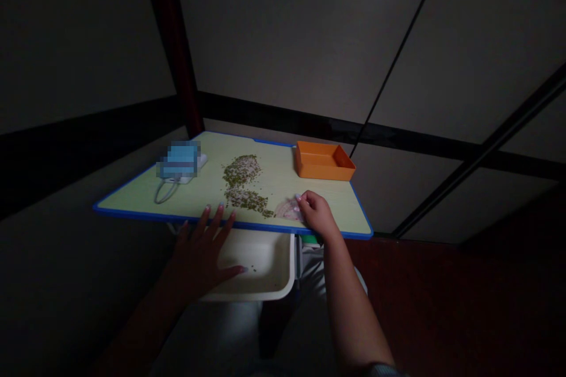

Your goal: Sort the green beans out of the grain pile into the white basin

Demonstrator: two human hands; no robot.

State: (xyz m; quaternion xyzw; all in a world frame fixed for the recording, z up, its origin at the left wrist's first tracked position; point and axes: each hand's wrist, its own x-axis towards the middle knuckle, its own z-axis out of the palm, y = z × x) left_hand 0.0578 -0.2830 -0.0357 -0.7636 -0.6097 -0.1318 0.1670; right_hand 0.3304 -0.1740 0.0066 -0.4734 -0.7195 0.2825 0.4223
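Observation:
My right hand (315, 212) is closed round one end of a clear, pinkish protractor (288, 210), low on the tabletop near its front edge. The protractor's left tip is beside a scatter of small green and pale grains (250, 200). A second, larger patch of the same grains (242, 169) lies just behind. With fingers spread, my left hand (206, 247) reaches to the table's front edge and holds nothing. Its thumb hangs over a white basin (278, 265) below the edge, where a few grains show on the basin's inside.
An orange open box (325, 174) stands at the table's back right. At the left, a blurred-out blue item (180, 159) rests with a pale cord loop (164, 193). The pale tabletop (207, 147) has a blue rim, and a wall rises behind it.

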